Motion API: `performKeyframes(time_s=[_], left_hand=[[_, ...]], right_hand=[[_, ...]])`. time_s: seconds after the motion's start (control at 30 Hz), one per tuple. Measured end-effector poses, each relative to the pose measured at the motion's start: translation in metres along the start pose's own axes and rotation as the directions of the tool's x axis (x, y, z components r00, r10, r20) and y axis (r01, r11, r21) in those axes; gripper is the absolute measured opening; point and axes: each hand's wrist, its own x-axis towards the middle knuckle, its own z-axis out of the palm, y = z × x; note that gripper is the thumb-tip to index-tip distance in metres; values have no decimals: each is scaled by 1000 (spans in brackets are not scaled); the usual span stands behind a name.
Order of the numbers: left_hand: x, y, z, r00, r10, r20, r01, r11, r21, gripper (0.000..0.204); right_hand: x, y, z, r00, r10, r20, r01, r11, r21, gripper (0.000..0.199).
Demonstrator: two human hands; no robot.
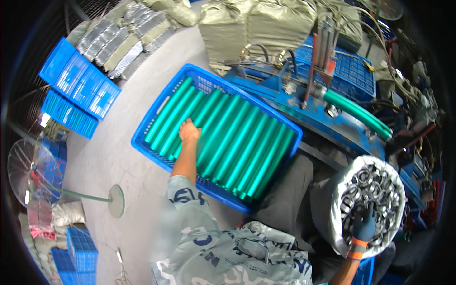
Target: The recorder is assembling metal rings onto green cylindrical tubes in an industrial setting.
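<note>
My bare left hand rests over a row of shiny green tubes, its fingers curled round one of them near the row's left part. The tubes lie side by side in a blue plastic crate with slotted walls. My right hand, in a dark glove with an orange cuff, reaches into a white sack full of loose metal rings. Its fingertips blend into the dark rings, so whether they hold one is unclear.
Right of the crate stands a blue machine bench with a lever and another green tube mounted on it. Wrapped bales line the back. Blue crates and a standing fan are at the left.
</note>
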Motion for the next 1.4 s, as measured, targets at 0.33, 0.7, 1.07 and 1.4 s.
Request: performKeyframes(time_s=[0.33,0.7,1.07,1.4], left_hand=[[-83,109,-50,855,399,-333,-499,807,-316,81],[-431,314,-162,32,990,-138,-857,-44,-513,68],[-451,313,-181,-149,984,-98,-874,-178,-453,73],[-442,313,-166,-148,983,-106,-882,-180,-435,76]], right_hand=[[-14,-14,-56,985,-155,-80,165,978,126,35],[-83,15,-30,959,197,204,-71,-532,844,39],[-84,-7,-87,989,126,81,-43,-282,958,65],[-80,-6,-95,972,36,233,-234,36,972,77]])
